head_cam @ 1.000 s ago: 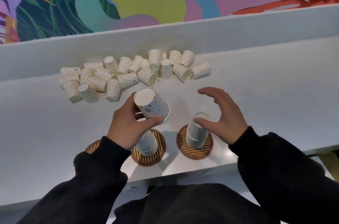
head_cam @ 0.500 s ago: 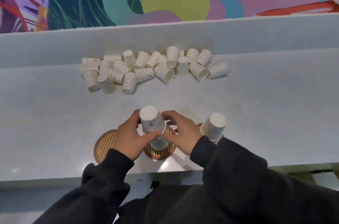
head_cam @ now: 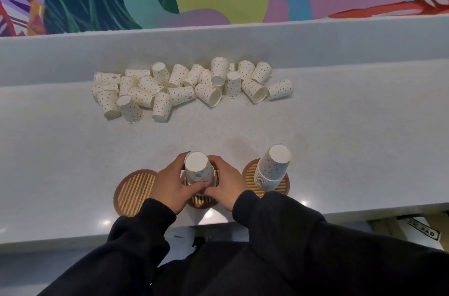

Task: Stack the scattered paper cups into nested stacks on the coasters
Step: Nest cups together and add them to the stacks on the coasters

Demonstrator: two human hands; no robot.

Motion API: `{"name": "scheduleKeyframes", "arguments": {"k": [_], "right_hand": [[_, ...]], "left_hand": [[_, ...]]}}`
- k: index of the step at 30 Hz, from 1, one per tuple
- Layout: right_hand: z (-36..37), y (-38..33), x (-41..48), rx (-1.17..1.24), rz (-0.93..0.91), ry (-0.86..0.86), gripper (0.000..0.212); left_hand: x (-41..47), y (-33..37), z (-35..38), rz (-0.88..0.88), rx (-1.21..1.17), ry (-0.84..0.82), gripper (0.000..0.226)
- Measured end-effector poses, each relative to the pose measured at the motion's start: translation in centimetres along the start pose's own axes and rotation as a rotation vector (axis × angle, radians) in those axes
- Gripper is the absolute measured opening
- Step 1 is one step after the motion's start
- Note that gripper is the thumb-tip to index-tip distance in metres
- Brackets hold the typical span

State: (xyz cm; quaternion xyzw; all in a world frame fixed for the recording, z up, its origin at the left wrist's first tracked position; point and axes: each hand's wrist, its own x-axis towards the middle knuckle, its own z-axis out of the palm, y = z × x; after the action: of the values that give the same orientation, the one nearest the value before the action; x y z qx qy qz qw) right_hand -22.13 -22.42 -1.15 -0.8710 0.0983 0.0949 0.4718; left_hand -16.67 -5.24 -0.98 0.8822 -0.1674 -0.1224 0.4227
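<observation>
On the near left of the desk (head_cam: 352, 138) the left coaster (head_cam: 133, 192) lies bare. Just right of it the left hand (head_cam: 170, 186) curls round the lower part of the middle stack (head_cam: 198, 170), upside-down cups standing on the middle coaster (head_cam: 201, 201); the right hand (head_cam: 226, 184) wraps the other side, thumbs meeting in front. Further right, the right stack (head_cam: 273, 168) stands untouched on the right coaster (head_cam: 250, 173). The loose cups (head_cam: 182, 95) lie well beyond both hands, mostly on their sides, long axes pointing every way; I judge each hand nearer its own end
</observation>
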Motion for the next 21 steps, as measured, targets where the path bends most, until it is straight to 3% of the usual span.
{"name": "scheduleKeyframes", "arguments": {"k": [14, 21], "right_hand": [[0.0, 0.4, 0.0, 0.014, -0.015, -0.007, 0.07], [-2.2, -1.0, -1.3, 0.002, -0.048, -0.021, 0.08]], "left_hand": [[0.0, -0.3, 0.1, -0.008, 0.01, -0.029, 0.072], [0.2, -0.9, -0.6, 0.001, -0.011, -0.119, 0.093]]}}
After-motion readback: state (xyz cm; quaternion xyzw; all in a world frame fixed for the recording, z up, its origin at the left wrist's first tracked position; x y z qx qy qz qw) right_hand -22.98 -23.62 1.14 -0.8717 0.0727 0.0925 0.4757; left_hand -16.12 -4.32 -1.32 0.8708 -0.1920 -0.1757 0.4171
